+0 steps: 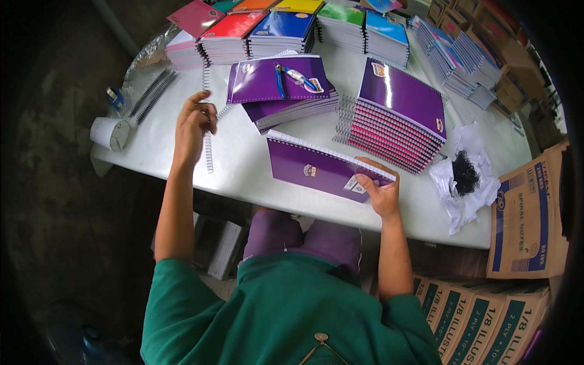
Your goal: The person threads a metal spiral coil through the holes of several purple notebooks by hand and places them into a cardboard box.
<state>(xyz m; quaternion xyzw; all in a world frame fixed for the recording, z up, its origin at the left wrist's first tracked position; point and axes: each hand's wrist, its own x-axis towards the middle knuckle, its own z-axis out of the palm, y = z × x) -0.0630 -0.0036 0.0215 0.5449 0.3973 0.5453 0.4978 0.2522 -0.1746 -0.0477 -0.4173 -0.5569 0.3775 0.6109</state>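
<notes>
My left hand [196, 121] is at the left of the table, its fingers curled around a long, thin spiral binding coil [208, 155]. The coil runs upright, extending above and below the hand. In my right hand [382, 190] is an unbound purple notebook [310, 167], gripped at its right end with the thumb on the cover. Its punched edge faces up and away from me. Beyond it, pliers [280, 82] with blue handles lie on a stack of purple notebooks [252, 79]. To the right stands a tall pile of coil-bound purple notebooks [398, 94].
Stacks of coloured notebooks [280, 27] line the far edge. Spare coils [152, 94], a tape dispenser [114, 97] and a white roll [111, 132] sit at left. Crumpled paper with black scraps [465, 173] lies at right. Cardboard boxes [526, 213] stand beside the table.
</notes>
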